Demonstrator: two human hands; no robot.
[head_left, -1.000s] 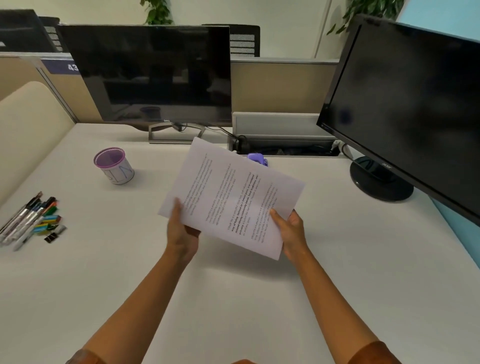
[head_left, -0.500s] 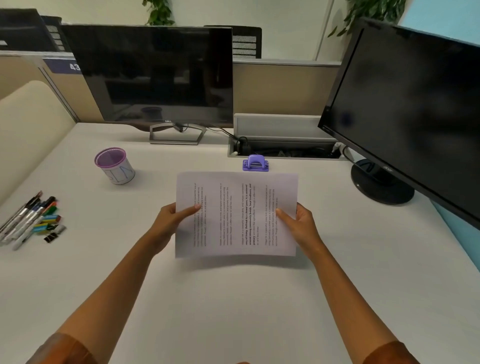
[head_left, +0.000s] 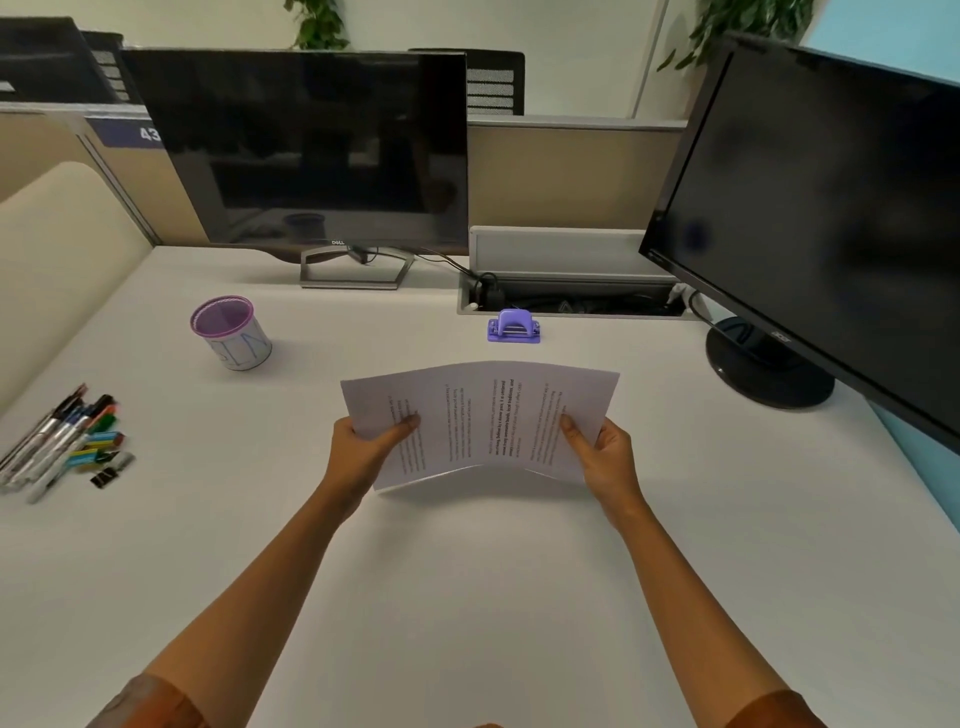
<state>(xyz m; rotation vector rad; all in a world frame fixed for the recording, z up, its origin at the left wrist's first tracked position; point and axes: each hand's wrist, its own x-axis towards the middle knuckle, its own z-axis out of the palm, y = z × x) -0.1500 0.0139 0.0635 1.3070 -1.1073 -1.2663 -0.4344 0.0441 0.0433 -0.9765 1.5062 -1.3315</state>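
White printed paper (head_left: 483, 415) sits at the centre of the frame, lifted off the pale desk (head_left: 467, 597) and held by its two short sides, its middle bowed up into a soft ridge. The left hand (head_left: 363, 452) pinches the left-of-frame edge, its thumb (head_left: 405, 423) lying on top of the print. The right hand (head_left: 605, 452) pinches the opposite edge in the same way. The other fingers of both hands go under the sheet, so I cannot tell whether they are spread or bunched.

I judge the work to be at an early stage. The sheet is picked up and squared to the body, but no crease shows and no holes show along any edge (the lines of text run sideways, so reading is hardly the aim). A purple hole punch (head_left: 513, 327) stands just above the sheet's far edge in the picture, apart from it and untouched. Feeding the paper into it, or folding the sheet, seems to be what is left.
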